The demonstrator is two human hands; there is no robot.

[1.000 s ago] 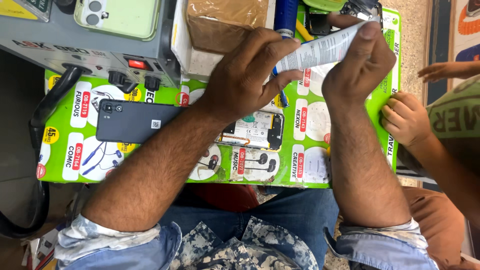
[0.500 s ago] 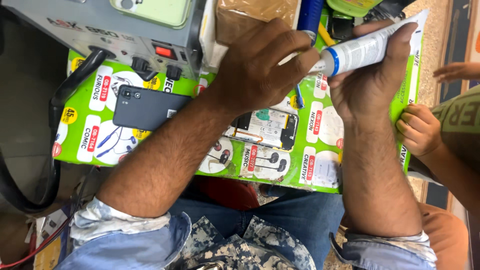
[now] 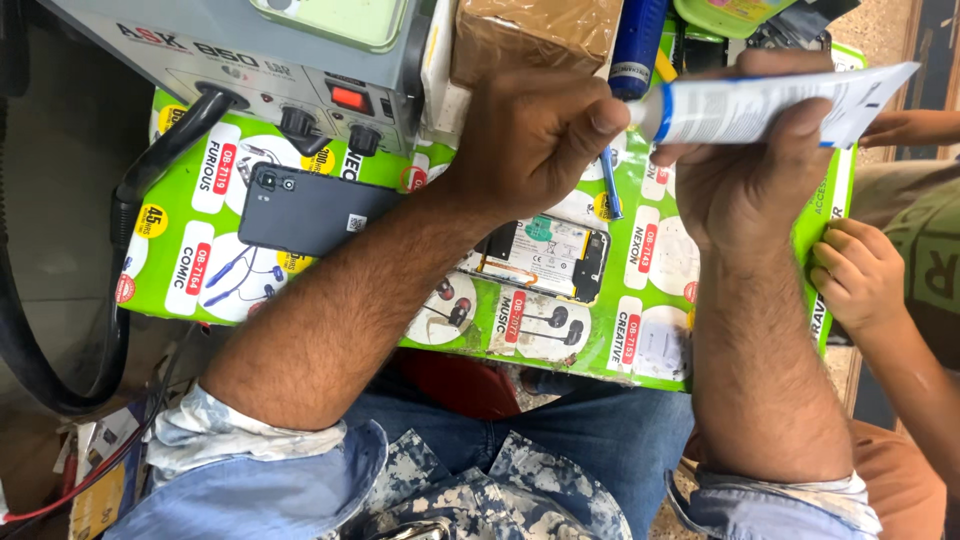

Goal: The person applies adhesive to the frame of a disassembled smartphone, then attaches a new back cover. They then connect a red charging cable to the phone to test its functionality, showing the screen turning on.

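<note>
My right hand (image 3: 750, 175) grips a white tube (image 3: 775, 105) with a blue neck and holds it almost level above the board. My left hand (image 3: 530, 130) is closed, and its thumb and fingertips pinch the tube's cap end (image 3: 645, 112). Below my hands an opened phone (image 3: 545, 258) lies on a green printed board (image 3: 200, 260), its battery and insides showing. A dark phone back cover (image 3: 310, 210) lies to its left, partly under my left forearm.
A grey station with knobs and a red switch (image 3: 250, 60) stands at the top left, with a black hose (image 3: 60, 330) looping down. A brown taped box (image 3: 530, 30) and a blue cylinder (image 3: 637, 40) sit behind. Another person's small hand (image 3: 860, 275) rests on the board's right edge.
The tube has swung from tilted to almost level and moved right. My left hand has closed tighter at the cap end. The view has shifted closer.
</note>
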